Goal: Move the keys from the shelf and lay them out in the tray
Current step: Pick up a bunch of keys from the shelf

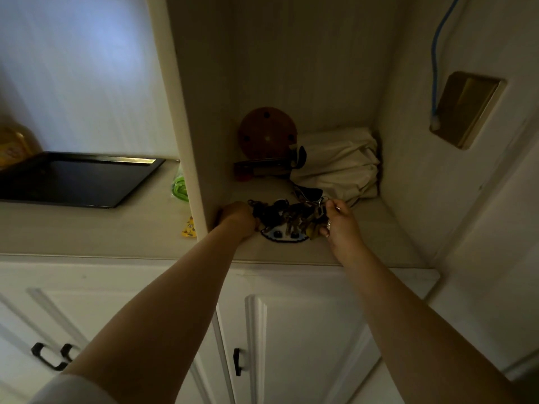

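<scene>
- The left hand (237, 218) curls its fingers around the dark, chain-like left end of a tangled bunch of metal keys (288, 218).
- The right hand (339, 221) pinches the bunch's right end, fingers closed on the rings and a brass-coloured key.
- The keys lie in a heap on the pale cream shelf (376, 243), the heap's long axis running left to right between the hands; single blades point towards the person.
- Under the heap lies a flat white, dark-edged beaded charm (284, 236).
- Behind stand a round reddish-brown wooden disc (267, 135) and a crumpled cream cloth bag (341, 161).
- Left of the divider, a flat, glossy black rectangular tray (75, 179) sits on the counter (87, 228).
</scene>
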